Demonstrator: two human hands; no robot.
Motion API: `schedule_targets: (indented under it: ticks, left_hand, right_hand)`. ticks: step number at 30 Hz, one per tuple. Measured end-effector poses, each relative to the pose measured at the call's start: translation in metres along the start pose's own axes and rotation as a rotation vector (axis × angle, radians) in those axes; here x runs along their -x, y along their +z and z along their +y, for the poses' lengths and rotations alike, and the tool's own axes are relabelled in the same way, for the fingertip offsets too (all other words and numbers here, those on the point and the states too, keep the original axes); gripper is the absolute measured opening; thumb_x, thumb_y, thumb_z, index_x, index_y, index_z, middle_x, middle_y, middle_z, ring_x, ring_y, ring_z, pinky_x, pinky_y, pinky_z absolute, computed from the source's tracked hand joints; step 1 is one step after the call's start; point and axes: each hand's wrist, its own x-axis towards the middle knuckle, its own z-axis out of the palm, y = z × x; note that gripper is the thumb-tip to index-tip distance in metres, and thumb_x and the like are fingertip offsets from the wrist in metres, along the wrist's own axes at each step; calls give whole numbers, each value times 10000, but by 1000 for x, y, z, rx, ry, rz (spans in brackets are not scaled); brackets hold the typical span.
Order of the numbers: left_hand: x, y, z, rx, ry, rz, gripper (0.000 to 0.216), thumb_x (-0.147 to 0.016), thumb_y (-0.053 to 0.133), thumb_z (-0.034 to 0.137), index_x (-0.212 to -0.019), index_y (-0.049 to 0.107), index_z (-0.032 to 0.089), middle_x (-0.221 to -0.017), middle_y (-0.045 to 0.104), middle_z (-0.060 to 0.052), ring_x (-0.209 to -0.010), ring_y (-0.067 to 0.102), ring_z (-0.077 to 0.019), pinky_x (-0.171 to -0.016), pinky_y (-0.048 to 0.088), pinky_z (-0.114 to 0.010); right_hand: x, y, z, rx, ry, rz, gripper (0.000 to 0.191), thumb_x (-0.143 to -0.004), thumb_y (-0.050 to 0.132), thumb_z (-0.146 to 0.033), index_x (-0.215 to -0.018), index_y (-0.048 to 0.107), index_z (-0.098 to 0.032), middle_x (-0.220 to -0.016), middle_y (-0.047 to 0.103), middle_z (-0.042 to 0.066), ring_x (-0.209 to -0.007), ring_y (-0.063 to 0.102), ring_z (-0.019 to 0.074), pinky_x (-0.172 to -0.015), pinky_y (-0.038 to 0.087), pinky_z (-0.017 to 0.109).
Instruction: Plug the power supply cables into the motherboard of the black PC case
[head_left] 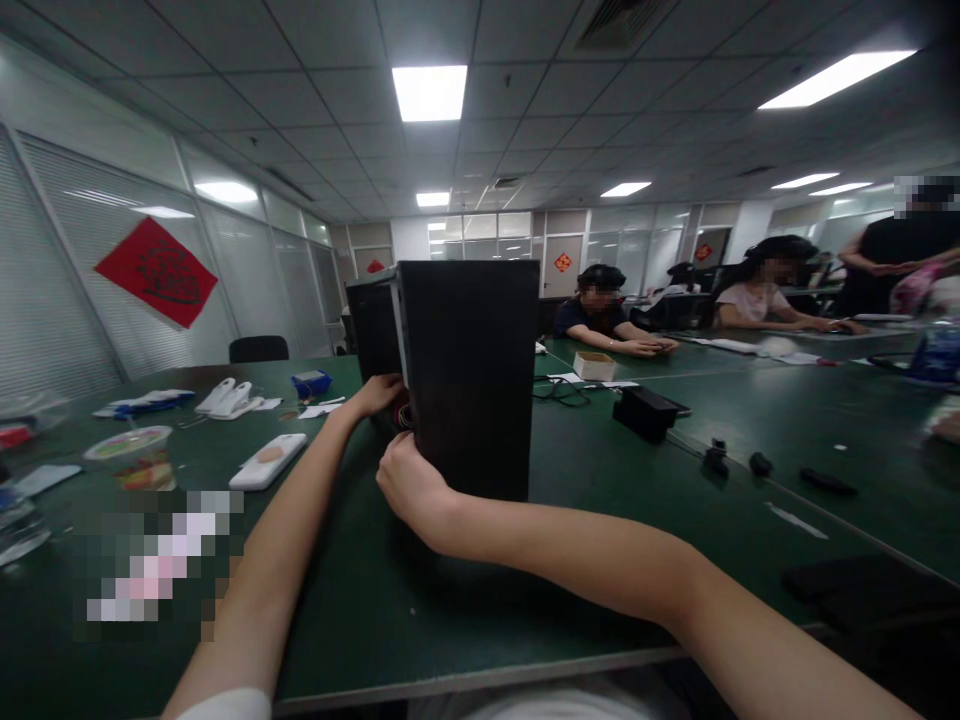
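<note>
Computer case: upright.
Left hand: inside at cables, grip unclear.
Right hand: clasping case edge; brace must hold.

A computer case is stood upright on the table, with a phone to its left and a small box behind to its right.
</note>
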Motion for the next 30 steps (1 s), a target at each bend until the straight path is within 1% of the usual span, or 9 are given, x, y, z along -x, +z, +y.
schedule_targets:
  ticks: [5, 9, 13, 15, 18, 20, 23, 26, 30]
  left_hand:
    - [-2, 3, -1, -83, 6, -90, 556, -984, 362, 465, -1154, 753, 109, -1166, 752, -137, -1053, 682, -275, -910, 493, -305]
    - [1, -1, 3, -209, -25, -170, 647, -999, 307, 544, -999, 777, 100, -933, 762, -150, -848, 678, -263, -767, 490, -298]
    - [4, -4, 9, -313, -27, -285, 767, -984, 270, 673, -874, 782, 112, -801, 737, -150, -754, 669, -258, -694, 468, -300]
    - [4, -3, 14, -319, -2, -341, 829, -951, 264, 761, -914, 789, 120, -852, 752, -150, -789, 689, -262, -709, 474, -297]
    - [1, 5, 26, -349, 73, -384, 858, -919, 286, 811, -1130, 768, 133, -1093, 760, -162, -959, 710, -288, -800, 498, -304]
    - [-1, 12, 36, -422, 118, -379, 814, -917, 367, 776, -1271, 707, 126, -1237, 719, -187, -1081, 691, -320, -872, 505, -329]
    - [-3, 21, 50, -528, 144, -367, 714, -921, 483, 656, -1352, 634, 108, -1289, 688, -217, -1142, 673, -345, -925, 511, -365]
    - [-2, 22, 60, -556, 128, -394, 664, -927, 509, 602, -1363, 607, 111, -1294, 683, -220, -1153, 672, -344, -945, 514, -376]
    - [6, 12, 73, -523, 75, -469, 677, -908, 540, 606, -1391, 595, 135, -1361, 648, -220, -1188, 655, -347, -959, 507, -372]
  right_hand:
    - [35, 25, 14, -51, 104, 76, 360, -988, 454, -214, -1034, 770, -46, -1043, 754, 241, -857, 710, 311, -640, 548, 407]
    - [59, 42, 25, -81, 145, 92, 464, -1036, 393, -298, -1125, 724, 15, -1075, 727, 290, -830, 701, 300, -634, 503, 393]
    - [81, 62, 45, -204, 181, 54, 502, -1052, 375, -357, -1213, 661, 23, -896, 739, 238, -753, 701, 280, -632, 443, 367]
    - [93, 79, 59, -259, 222, 16, 440, -1049, 375, -322, -1195, 654, -14, -848, 739, 199, -708, 701, 259, -614, 394, 345]
    - [112, 116, 84, -265, 292, -6, 374, -1052, 366, -309, -1067, 670, -92, -863, 748, 169, -725, 715, 260, -624, 336, 335]
    - [124, 142, 99, -266, 324, -14, 432, -1069, 338, -361, -988, 679, -108, -851, 750, 162, -723, 715, 257, -631, 305, 333]
    - [136, 173, 117, -277, 345, 30, 500, -1079, 323, -412, -915, 691, -116, -840, 753, 150, -711, 702, 235, -639, 272, 334]
    - [142, 189, 124, -285, 355, 93, 501, -1072, 355, -412, -864, 704, -118, -815, 754, 139, -700, 687, 216, -647, 261, 336]
    - [147, 193, 124, -313, 377, 131, 503, -1069, 363, -400, -846, 719, -123, -796, 756, 135, -698, 678, 204, -657, 268, 334]
